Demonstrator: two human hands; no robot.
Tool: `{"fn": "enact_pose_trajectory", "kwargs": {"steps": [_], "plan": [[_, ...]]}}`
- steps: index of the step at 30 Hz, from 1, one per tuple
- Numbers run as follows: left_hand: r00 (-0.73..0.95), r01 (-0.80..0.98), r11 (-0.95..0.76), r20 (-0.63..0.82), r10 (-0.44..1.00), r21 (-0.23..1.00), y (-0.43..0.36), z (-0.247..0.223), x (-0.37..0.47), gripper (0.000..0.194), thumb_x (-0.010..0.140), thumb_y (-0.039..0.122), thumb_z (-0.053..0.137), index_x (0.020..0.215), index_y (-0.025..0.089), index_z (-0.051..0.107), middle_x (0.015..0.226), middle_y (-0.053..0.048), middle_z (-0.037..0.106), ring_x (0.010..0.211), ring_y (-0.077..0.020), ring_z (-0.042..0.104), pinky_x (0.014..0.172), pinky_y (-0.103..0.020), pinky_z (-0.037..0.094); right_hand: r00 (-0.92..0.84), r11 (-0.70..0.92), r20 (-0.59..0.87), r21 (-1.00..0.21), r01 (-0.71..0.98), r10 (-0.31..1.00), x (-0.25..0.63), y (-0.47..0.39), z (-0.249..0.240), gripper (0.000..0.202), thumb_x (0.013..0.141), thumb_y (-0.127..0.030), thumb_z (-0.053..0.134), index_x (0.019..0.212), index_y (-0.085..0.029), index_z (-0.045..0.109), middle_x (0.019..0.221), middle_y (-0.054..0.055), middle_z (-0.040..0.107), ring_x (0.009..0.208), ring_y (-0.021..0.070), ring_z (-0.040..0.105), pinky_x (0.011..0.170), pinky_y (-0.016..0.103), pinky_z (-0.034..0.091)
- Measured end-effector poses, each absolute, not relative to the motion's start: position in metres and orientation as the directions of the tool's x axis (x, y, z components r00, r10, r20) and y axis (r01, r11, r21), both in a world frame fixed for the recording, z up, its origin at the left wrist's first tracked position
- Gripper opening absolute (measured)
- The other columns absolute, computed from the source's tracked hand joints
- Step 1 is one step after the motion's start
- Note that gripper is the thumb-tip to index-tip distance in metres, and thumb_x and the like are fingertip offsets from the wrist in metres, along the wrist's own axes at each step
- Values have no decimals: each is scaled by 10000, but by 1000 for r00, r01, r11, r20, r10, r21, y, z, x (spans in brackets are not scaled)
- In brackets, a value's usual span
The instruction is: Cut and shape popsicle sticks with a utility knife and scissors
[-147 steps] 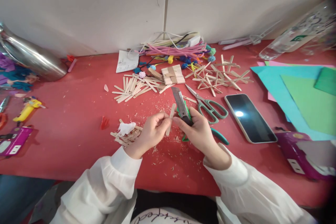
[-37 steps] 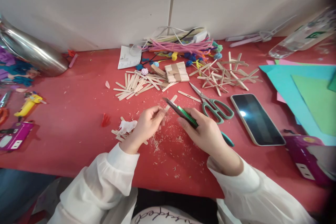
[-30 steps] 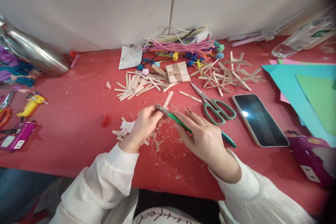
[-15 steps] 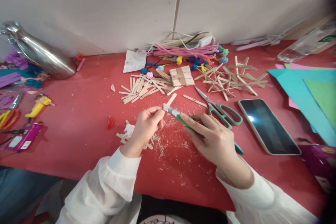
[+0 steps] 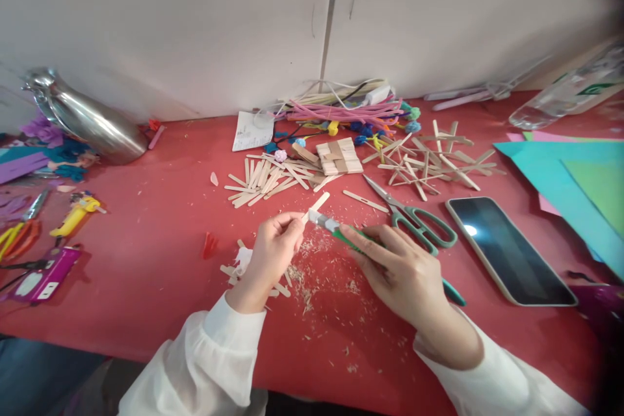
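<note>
Between thumb and fingers, my left hand (image 5: 279, 244) pinches one end of a wooden craft stick (image 5: 319, 201), whose rounded tip points away from me. My right hand (image 5: 402, 266) is wrapped round a green utility knife (image 5: 346, 237), its blade lying against the stick close to my left fingertips. Wood shavings (image 5: 309, 273) are scattered on the red table (image 5: 160, 260) below the hands. Near my left wrist lie a few more sticks and a crumpled white scrap (image 5: 242, 261). Beyond the knife rests a single stick with a slot (image 5: 365, 200).
Green-handled scissors (image 5: 419, 221) and a phone (image 5: 509, 250) lie to the right. Behind are loose sticks (image 5: 266, 175), a bundled stack (image 5: 340, 156), crossed sticks (image 5: 439, 159) and pink pipe cleaners (image 5: 341, 112). A steel jug (image 5: 97, 120) and yellow glue gun (image 5: 78, 214) are on the left.
The knife blade has shifted slightly along the stick, and more of the stick shows past my left fingers. The whole view has tilted up a little, so things sit lower.
</note>
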State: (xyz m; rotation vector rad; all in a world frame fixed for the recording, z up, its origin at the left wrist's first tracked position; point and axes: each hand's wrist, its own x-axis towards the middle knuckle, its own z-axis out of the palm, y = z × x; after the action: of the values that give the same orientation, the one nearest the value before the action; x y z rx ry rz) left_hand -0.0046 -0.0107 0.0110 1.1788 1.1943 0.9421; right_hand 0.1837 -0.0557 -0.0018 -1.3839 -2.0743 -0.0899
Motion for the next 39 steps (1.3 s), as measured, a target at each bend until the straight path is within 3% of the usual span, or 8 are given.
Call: {"fn": "enact_pose_trajectory", "kwargs": {"steps": [7, 12, 17, 22, 25, 29, 34, 39], "plan": [[155, 57, 190, -196, 968, 980, -12, 14, -3, 200, 832, 335, 497, 733, 178, 573, 455, 80, 329, 379, -51, 231, 382, -204, 175, -177, 393, 549, -305, 867, 817, 184, -55, -3, 305, 843, -177, 502, 1091, -243, 667, 813, 48, 660, 660, 142, 598, 496, 226, 436], [137, 87, 182, -193, 972, 979, -13, 17, -1, 266, 826, 324, 497, 614, 164, 506, 440, 81, 314, 379, -44, 240, 385, -191, 191, -115, 369, 496, -452, 812, 861, 184, -52, -5, 299, 843, -224, 502, 1079, -288, 674, 814, 36, 666, 677, 139, 603, 521, 225, 436], [147, 44, 191, -195, 970, 981, -14, 15, 1, 213, 820, 356, 502, 749, 160, 545, 455, 87, 366, 377, -38, 265, 386, -166, 221, 105, 231, 474, -596, 769, 874, 192, -46, -4, 278, 835, -302, 525, 1067, -275, 676, 857, 46, 660, 709, 150, 609, 550, 234, 445], [199, 66, 209, -218, 956, 976, -16, 12, 5, 163, 791, 332, 508, 783, 173, 472, 530, 32, 562, 387, -53, 405, 395, -160, 299, 227, 186, 358, -817, 546, 905, 192, -43, -12, 395, 854, -367, 485, 1212, -215, 550, 1041, 83, 635, 891, 197, 606, 740, 319, 488], [248, 118, 225, -248, 937, 967, -19, 13, 8, 171, 782, 335, 500, 749, 189, 417, 558, 10, 610, 385, -62, 439, 396, -161, 311, 273, 162, 276, -913, 374, 922, 188, -39, -18, 420, 863, -411, 452, 1216, -192, 511, 860, 52, 640, 666, 155, 597, 588, 298, 499], [263, 175, 159, -202, 943, 972, -24, 12, 11, 213, 801, 347, 454, 668, 192, 395, 522, 11, 595, 387, -72, 452, 411, -169, 313, 334, 174, 212, -975, 139, 918, 188, -33, -18, 454, 864, -450, 415, 1233, -187, 424, 747, -14, 545, 431, 82, 449, 379, 238, 414], [230, 180, 12, -54, 972, 984, -23, 0, 12, 354, 820, 440, 431, 570, 196, 374, 426, 42, 469, 389, -90, 431, 430, -196, 306, 351, 212, 189, -977, -28, 917, 188, -32, -15, 459, 833, -481, 449, 1200, -210, 400, 761, -28, 526, 425, 75, 459, 369, 233, 405], [228, 168, -83, 43, 973, 982, -18, -8, 10, 416, 817, 443, 484, 509, 171, 412, 479, 44, 419, 470, -80, 423, 513, -199, 332, 267, 202, 169, -974, -100, 949, 183, -34, -19, 469, 813, -480, 490, 1180, -194, 439, 698, -31, 549, 437, 91, 478, 403, 244, 409]]}}
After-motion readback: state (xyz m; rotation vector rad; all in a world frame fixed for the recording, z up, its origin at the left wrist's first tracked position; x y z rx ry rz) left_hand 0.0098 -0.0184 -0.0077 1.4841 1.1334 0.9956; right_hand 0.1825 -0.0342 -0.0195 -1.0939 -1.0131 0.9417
